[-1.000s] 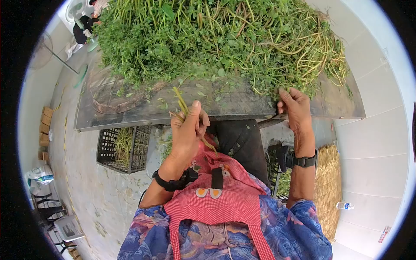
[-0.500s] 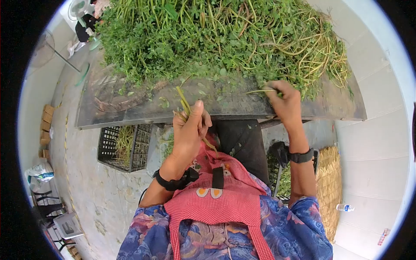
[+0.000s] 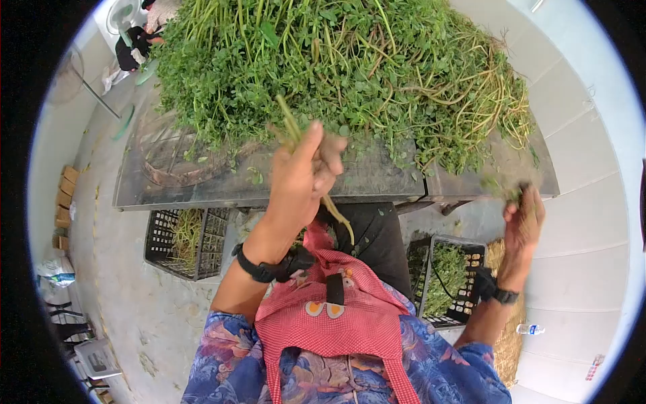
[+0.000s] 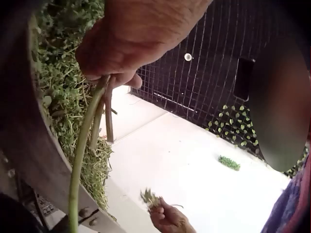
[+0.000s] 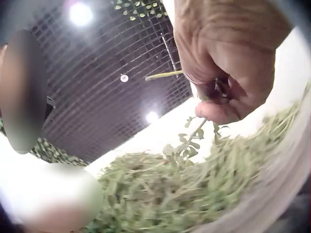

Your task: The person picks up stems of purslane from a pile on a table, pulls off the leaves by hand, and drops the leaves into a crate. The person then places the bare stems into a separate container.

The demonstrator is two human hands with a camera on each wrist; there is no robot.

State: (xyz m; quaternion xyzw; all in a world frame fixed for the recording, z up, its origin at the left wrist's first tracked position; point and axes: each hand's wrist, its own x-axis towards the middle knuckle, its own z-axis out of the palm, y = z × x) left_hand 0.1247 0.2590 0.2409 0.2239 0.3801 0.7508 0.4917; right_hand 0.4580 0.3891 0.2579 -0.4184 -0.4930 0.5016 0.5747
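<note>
My left hand (image 3: 296, 176) grips a few thick green stems (image 3: 288, 116) above the table's front edge. Their cut-looking ends poke up past the thumb, and one long stem (image 4: 77, 165) hangs below the fist in the left wrist view. Off to the right, my right hand (image 3: 526, 222) pinches a small leafy sprig (image 5: 187, 145) by the table's right front corner. A thin pale stem end (image 5: 163, 75) sticks out on the other side of those fingers. A big heap of leafy green plants (image 3: 336, 74) covers the back of the table (image 3: 471, 185).
Below the table's left part stands a black crate (image 3: 160, 236) with stems inside. Another black crate (image 3: 473, 266), holding leafy greens, sits under the right forearm. Beside it are a straw mat (image 3: 496, 250) and a plastic bottle (image 3: 530, 329). Part of another person (image 3: 160, 17) shows at upper left.
My right hand has left the heap's front edge and swung right and toward me, carrying the sprig. My left hand has risen slightly forward, still gripping its stems.
</note>
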